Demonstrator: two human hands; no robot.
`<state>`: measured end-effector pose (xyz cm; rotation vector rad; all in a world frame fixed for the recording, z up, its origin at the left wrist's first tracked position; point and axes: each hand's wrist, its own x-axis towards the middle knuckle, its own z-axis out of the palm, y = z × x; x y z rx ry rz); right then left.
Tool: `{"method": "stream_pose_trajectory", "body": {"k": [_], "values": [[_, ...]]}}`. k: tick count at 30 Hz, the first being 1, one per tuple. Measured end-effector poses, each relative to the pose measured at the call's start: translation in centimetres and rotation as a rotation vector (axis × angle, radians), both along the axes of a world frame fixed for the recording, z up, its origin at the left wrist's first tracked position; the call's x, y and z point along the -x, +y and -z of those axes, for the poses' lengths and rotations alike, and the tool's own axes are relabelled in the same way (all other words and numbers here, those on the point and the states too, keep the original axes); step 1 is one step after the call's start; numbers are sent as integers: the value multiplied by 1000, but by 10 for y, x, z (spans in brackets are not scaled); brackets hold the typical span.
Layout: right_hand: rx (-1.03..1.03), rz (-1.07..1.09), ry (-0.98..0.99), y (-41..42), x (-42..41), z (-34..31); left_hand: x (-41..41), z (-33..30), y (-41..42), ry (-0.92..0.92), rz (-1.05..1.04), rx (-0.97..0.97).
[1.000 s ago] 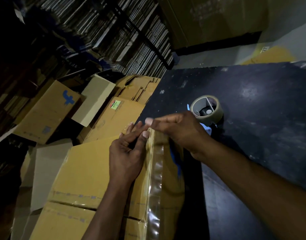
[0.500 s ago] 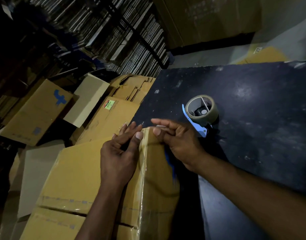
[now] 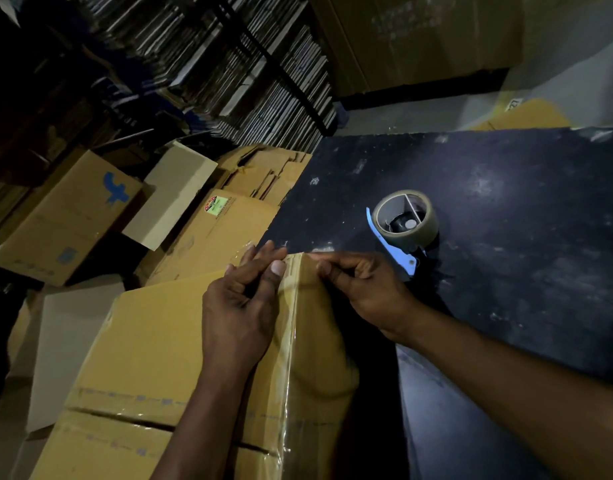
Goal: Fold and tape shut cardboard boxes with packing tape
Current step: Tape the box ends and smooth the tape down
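A: The box (image 3: 152, 341) is tan, its tape (image 3: 291, 341) clear and glossy. The worktop (image 3: 506, 271)?
B: Black, flecked white. The roll (image 3: 405, 216) is beige; its dispenser (image 3: 388, 244) light blue.

Taped brown box (image 3: 152, 341) beside tape roll (image 3: 407, 216).
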<state>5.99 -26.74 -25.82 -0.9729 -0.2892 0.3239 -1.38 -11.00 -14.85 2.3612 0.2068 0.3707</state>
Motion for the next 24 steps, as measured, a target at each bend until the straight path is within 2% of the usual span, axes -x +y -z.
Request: {"method": "stream_pose_trajectory", "body": {"k": [2, 4, 7, 10, 15, 24], "values": [[18, 5, 5, -2, -1, 1, 1, -1, -3, -5, -14, -6], [146, 66, -46, -5, 6, -4, 0, -1, -3, 4, -18, -18], [408, 59, -269, -2, 31, -15, -4, -1, 2, 6, -1, -48], [516, 18, -480, 11, 26, -21, -13, -4, 9, 6, 18, -58], [567, -82, -489, 28, -27, -28, -41, -15, 28, -29, -83, -95], [538, -124, -398, 23, -25, 2, -49, -11, 33, -37, -132, -82]]}}
